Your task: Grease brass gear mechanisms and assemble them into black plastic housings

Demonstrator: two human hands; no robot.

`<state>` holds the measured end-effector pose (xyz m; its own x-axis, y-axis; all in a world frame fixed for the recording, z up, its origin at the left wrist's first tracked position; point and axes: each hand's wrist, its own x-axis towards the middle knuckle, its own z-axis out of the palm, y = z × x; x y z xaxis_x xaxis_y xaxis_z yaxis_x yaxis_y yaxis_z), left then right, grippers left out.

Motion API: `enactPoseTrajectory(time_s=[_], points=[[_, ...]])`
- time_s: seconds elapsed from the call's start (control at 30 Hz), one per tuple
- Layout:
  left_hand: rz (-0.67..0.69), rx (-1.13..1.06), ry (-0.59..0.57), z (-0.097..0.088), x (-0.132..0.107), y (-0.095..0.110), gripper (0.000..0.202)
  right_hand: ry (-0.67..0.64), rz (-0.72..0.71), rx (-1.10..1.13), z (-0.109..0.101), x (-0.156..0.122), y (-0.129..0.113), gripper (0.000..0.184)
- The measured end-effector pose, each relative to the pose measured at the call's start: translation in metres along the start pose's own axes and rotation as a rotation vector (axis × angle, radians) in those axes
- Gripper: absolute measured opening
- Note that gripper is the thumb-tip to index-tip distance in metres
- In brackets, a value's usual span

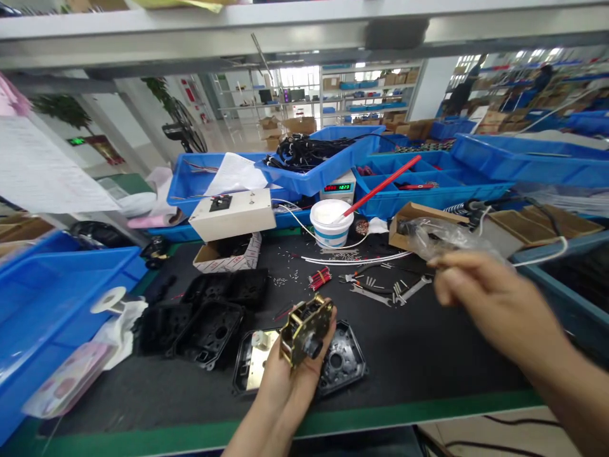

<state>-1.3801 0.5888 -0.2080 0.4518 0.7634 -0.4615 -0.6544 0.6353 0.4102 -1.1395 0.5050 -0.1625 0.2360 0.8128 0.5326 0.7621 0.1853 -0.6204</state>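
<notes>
Pretty bright, even daylight-ish look here. The windows (304,79) far beyond the grip are blown out white. The brass mechanism (307,333) in the left hand (295,377) catches small glints and looks fairly sharp. Right of the grip, the right hand (471,289) is smeared with motion blur. Black housings (209,333) left of the grip sink into shadow. Wide-lens stretch out at the far left, where print on the paper sheet (47,158) is unreadable.
</notes>
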Motion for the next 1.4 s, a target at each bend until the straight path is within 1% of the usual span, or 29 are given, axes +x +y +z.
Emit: enactPoseTrajectory(time_s=[0.03, 0.07, 0.1, 0.17, 0.27, 0.4, 0.5, 0.6, 0.7, 0.73, 0.8, 0.87, 0.93, 1.0, 1.1, 1.27, 1.33, 1.4], points=[[0.0, -0.004, -0.02, 0.0, 0.0, -0.002, 0.023, -0.099, -0.057, -0.009, 0.015, -0.008, -0.014, 0.016], [0.003, -0.01, -0.042, 0.0, -0.001, -0.004, 0.021, -0.161, -0.104, -0.002, 0.03, -0.014, -0.025, 0.014], [0.011, -0.017, -0.061, -0.001, -0.002, -0.006, 0.019, -0.183, -0.121, 0.023, 0.043, -0.019, -0.034, 0.014], [0.041, -0.025, -0.067, -0.003, -0.005, -0.008, 0.018, -0.174, -0.127, 0.064, 0.064, -0.023, -0.044, 0.014], [0.095, -0.009, -0.017, -0.005, -0.008, -0.011, 0.021, -0.146, -0.102, 0.078, 0.078, -0.022, -0.047, 0.016], [0.143, 0.043, 0.032, -0.004, -0.01, -0.015, 0.016, -0.157, -0.057, 0.088, 0.081, -0.022, -0.047, 0.019], [0.136, 0.146, 0.009, -0.004, -0.012, -0.019, 0.026, -0.162, 0.013, 0.132, 0.082, -0.025, -0.049, 0.019], [0.147, 0.2, 0.004, -0.006, -0.014, -0.022, 0.031, -0.191, 0.146, 0.25, 0.084, -0.028, -0.052, 0.018], [0.163, 0.22, 0.058, -0.009, -0.017, -0.023, 0.033, -0.243, 0.311, 0.409, 0.088, -0.03, -0.053, 0.022], [0.169, 0.23, 0.073, -0.009, -0.018, -0.023, 0.034, -0.239, 0.353, 0.442, 0.09, -0.031, -0.053, 0.024], [0.184, 0.253, 0.085, -0.009, -0.02, -0.023, 0.037, -0.184, 0.413, 0.467, 0.094, -0.033, -0.054, 0.027], [0.205, 0.272, 0.093, -0.008, -0.021, -0.023, 0.037, -0.105, 0.43, 0.477, 0.099, -0.034, -0.054, 0.026], [0.225, 0.287, 0.103, -0.008, -0.02, -0.023, 0.038, -0.036, 0.406, 0.516, 0.104, -0.034, -0.053, 0.026], [0.23, 0.296, 0.103, -0.009, -0.019, -0.023, 0.039, -0.014, 0.365, 0.6, 0.107, -0.033, -0.053, 0.028], [0.226, 0.293, 0.102, -0.012, -0.018, -0.023, 0.042, -0.082, 0.337, 0.713, 0.106, -0.03, -0.055, 0.03], [0.233, 0.314, 0.11, -0.017, -0.018, -0.024, 0.04, -0.105, 0.271, 0.62, 0.101, -0.029, -0.062, 0.031], [0.275, 0.379, 0.084, -0.018, -0.019, -0.029, 0.038, -0.171, 0.317, 0.678, 0.101, -0.028, -0.067, 0.034], [0.305, 0.45, 0.046, -0.021, -0.02, -0.035, 0.037, -0.252, 0.409, 0.794, 0.103, -0.027, -0.071, 0.037]])
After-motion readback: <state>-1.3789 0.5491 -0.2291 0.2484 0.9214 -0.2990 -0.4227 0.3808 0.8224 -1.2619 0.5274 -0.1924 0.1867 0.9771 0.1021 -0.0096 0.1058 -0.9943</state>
